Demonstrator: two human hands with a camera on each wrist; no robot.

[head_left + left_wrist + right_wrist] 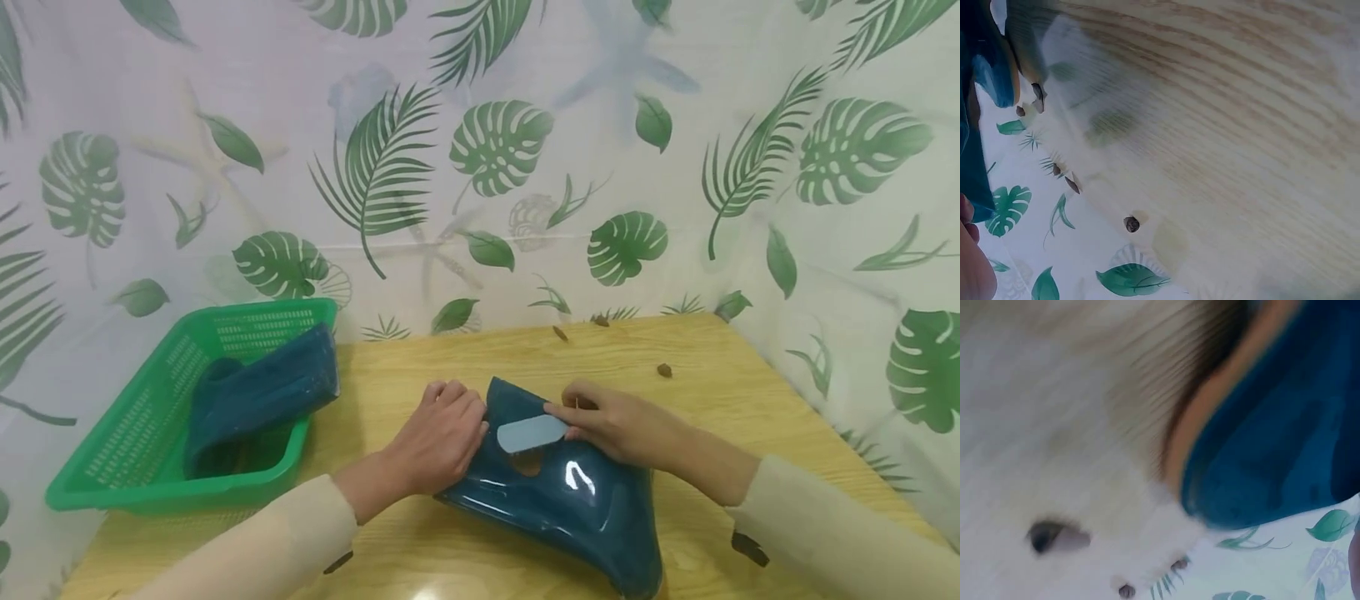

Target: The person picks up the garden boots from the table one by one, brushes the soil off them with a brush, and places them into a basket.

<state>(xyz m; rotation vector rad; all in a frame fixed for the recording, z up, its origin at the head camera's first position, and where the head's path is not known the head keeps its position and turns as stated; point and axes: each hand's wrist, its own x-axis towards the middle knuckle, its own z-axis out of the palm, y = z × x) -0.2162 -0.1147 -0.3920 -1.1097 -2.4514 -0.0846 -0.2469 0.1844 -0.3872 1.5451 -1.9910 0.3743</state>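
A glossy dark blue rubber boot (592,517) lies on the table in front of me, with a brown patch (528,463) on it. My left hand (444,433) grips the boot's left side, its fingers curled over the edge. Between thumb and fingers, my right hand (626,425) pinches a flat light blue piece with rounded ends (531,433), held against the boot just above the brown patch. Its exact kind is unclear. The right wrist view shows part of the blue boot (1272,437) close up, with a tan edge.
To the left stands a green plastic basket (112,492) holding another dark blue boot (262,392), part of which leans over the rim. Several small brown bits (664,370) lie scattered near the back of the wooden table (420,367). A leaf-patterned cloth (487,275) hangs behind.
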